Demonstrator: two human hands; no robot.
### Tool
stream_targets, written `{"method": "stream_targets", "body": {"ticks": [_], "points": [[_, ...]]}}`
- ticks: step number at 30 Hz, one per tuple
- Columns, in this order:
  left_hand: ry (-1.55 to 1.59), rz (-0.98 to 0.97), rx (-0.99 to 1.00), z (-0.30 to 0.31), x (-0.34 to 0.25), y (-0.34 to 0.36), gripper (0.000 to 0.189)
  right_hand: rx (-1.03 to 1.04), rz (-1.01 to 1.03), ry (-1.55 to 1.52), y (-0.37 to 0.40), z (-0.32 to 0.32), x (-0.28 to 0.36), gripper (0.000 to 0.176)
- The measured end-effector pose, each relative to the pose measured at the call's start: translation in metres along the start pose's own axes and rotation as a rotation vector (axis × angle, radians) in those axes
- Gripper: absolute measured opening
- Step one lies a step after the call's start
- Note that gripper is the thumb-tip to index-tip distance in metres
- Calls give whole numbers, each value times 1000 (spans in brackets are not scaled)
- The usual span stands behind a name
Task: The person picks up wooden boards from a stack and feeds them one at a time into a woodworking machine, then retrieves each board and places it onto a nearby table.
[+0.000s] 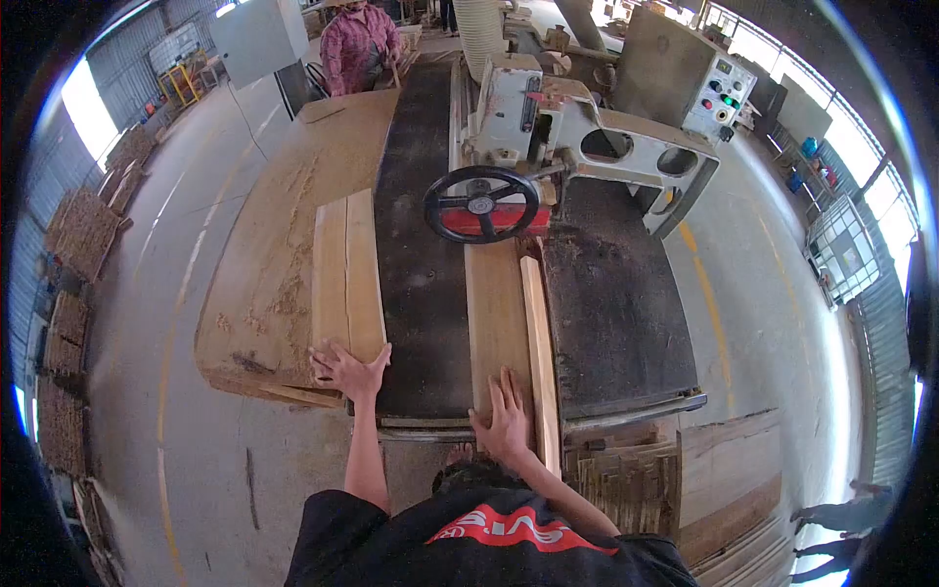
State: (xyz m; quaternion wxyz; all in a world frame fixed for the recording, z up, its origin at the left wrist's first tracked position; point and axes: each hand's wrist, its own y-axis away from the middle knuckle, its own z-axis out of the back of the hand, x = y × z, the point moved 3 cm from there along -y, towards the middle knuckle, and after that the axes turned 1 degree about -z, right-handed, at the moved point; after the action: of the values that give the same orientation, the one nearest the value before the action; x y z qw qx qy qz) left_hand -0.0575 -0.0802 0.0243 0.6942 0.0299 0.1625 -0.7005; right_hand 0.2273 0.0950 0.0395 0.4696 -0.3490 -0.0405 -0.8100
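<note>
My left hand [352, 372] lies with spread fingers on the near end of a wide pale board [347, 264], which rests on the dusty wooden side table [245, 293]. Flat on another board [497, 313] is my right hand [504, 421], fingers stretched forward and thumb apart. That board lies on the black machine bed [421, 293], its far end hidden under the saw machine [577, 127]. Along its right side runs a narrow wood strip [538, 352]. A black handwheel [480, 204] stands above the board's far part.
A person in a checked shirt [357, 49] stands beyond the side table. At the right are a control panel [722, 98] and, nearer, stacked boards [729, 470]. Wood stacks [88, 230] line the left wall. Part of another person [841, 519] shows at lower right.
</note>
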Motion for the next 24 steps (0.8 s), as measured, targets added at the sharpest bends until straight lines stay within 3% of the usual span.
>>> {"method": "stream_targets", "body": {"ticks": [13,24], "points": [[51,-16,-44,-4,3,0,145,-3,8,9,0,0,0,81],[-6,30,53,2,-1,0,146,4,15,43,1,-2,-2,83]]}}
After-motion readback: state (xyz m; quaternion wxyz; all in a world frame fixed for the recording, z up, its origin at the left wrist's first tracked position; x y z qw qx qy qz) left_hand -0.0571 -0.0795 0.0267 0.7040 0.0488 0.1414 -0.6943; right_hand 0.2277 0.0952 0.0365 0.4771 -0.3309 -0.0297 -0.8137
